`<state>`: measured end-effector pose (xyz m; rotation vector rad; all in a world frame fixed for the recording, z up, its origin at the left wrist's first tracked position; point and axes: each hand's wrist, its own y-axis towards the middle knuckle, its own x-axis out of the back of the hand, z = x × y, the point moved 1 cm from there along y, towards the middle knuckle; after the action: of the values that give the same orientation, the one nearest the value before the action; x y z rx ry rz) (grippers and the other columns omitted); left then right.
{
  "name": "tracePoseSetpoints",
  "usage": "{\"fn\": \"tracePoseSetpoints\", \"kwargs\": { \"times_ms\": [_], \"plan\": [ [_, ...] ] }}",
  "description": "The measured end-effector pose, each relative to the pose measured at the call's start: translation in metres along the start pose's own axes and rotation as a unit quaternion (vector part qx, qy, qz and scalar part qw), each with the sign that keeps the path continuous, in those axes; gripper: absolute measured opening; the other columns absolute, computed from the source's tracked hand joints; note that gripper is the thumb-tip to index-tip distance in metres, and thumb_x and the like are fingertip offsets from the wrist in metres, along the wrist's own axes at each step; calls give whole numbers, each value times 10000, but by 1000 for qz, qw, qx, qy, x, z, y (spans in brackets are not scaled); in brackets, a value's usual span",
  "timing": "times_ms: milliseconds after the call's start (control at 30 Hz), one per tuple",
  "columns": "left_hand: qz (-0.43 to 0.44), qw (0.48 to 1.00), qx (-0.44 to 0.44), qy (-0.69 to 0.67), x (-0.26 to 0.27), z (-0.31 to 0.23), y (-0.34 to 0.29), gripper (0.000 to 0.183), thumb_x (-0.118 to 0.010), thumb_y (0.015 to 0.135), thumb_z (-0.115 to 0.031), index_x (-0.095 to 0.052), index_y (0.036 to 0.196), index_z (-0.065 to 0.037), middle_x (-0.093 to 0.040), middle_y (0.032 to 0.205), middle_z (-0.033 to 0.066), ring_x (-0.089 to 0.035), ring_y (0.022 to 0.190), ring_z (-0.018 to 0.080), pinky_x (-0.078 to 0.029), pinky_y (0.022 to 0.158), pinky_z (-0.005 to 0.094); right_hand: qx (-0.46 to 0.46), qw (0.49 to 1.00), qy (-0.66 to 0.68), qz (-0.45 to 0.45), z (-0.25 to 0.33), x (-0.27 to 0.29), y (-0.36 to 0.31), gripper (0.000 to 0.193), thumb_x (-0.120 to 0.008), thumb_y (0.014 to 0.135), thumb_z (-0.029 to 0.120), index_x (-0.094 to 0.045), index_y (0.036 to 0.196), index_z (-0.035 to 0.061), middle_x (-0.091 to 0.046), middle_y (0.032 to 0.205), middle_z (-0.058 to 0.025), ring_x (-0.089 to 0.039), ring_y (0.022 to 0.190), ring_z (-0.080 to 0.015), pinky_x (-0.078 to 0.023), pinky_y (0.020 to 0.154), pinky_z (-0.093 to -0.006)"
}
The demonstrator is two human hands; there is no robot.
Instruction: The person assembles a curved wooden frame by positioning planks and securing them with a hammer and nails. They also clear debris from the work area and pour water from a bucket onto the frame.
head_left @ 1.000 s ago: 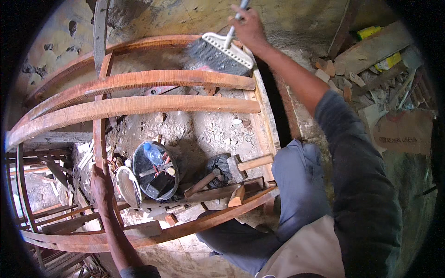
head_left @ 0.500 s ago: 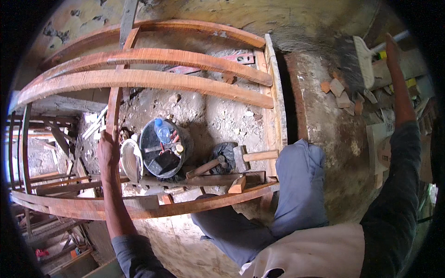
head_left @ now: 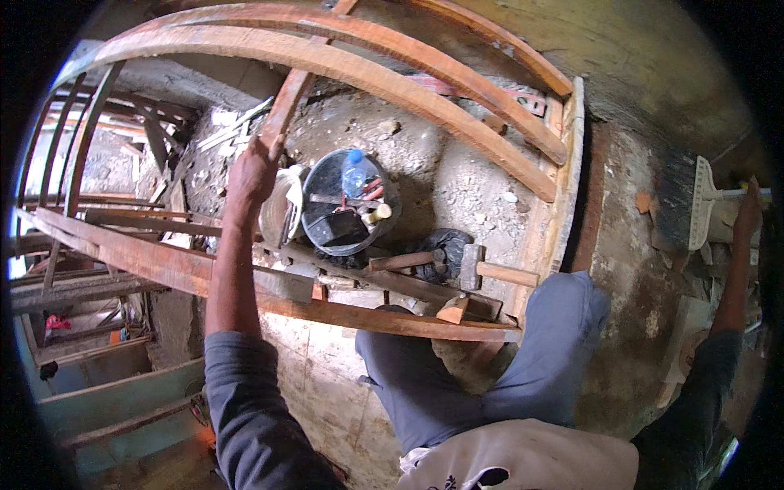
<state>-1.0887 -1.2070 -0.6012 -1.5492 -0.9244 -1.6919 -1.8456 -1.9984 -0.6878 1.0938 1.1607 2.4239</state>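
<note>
My left hand (head_left: 254,169) is closed round the lower end of a wooden crosspiece (head_left: 287,102) of a curved timber frame (head_left: 351,61). Far out at the right, my right hand (head_left: 748,209) grips the pale handle of a broom. The broom (head_left: 700,204) has a white plastic head, and its dark bristles rest on the ledge by the wall. A broken brick piece (head_left: 643,202) lies just left of the bristles; other rubble there is partly covered. My fingers on the handle show only small.
Inside the frame stands a dark bucket (head_left: 314,233) with a bottle and tools, beside a white bucket (head_left: 273,208). A mallet (head_left: 472,266) and a wooden-handled hammer (head_left: 400,262) lie near my knees. A red level (head_left: 531,103) lies behind the curved rails. Stacked timber fills the left.
The whole view has swung, shifting the scene right and tilting the frame. My right hand and the broom have come nearer along the ledge, bristles now over the brick pieces. My left hand keeps its hold.
</note>
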Motion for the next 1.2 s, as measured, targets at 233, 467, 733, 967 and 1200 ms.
{"fn": "tracePoseSetpoints", "kwargs": {
  "times_ms": [233,467,733,967,1200],
  "plan": [
    [-8,999,12,-35,-7,5,5,689,-485,1008,-630,-595,1146,36,-692,993,349,-671,985,518,-512,850,575,-379,891,245,45,28,2,-17,521,-576,1043,257,-474,1522,78,-489,1531,-106,-538,1307,-268,-494,1085,-403],
    [4,999,-15,-32,-5,4,2,726,-444,1021,-638,-586,1160,61,-681,1033,358,-662,996,526,-511,836,581,-329,937,111,26,49,48,24,721,-697,927,234,-382,1554,69,-481,1536,-160,-543,1322,-346,-440,1117,-480],
    [-2,999,-19,-32,0,-1,1,706,-474,1024,-613,-609,1119,73,-681,958,345,-673,944,508,-517,808,558,-99,936,-300,153,62,-34,37,649,-637,935,446,-519,1447,65,-538,1466,-209,-551,1302,-370,-391,1112,-557],
    [41,998,22,-49,-8,15,9,779,-473,1007,-649,-547,1342,51,-660,1106,376,-635,1078,535,-502,899,571,50,838,-469,274,163,-151,-72,705,-585,942,631,-638,1353,62,-588,1404,-251,-558,1284,-391,-348,1106,-624],
    [34,999,16,-24,-17,27,19,799,-480,1021,-608,-498,1423,82,-622,1228,380,-600,1173,523,-494,961,541,91,798,-595,33,125,-55,-26,684,-526,975,586,-613,1378,40,-565,1418,-253,-542,1302,-377,-304,1112,-660]
  ]
}}
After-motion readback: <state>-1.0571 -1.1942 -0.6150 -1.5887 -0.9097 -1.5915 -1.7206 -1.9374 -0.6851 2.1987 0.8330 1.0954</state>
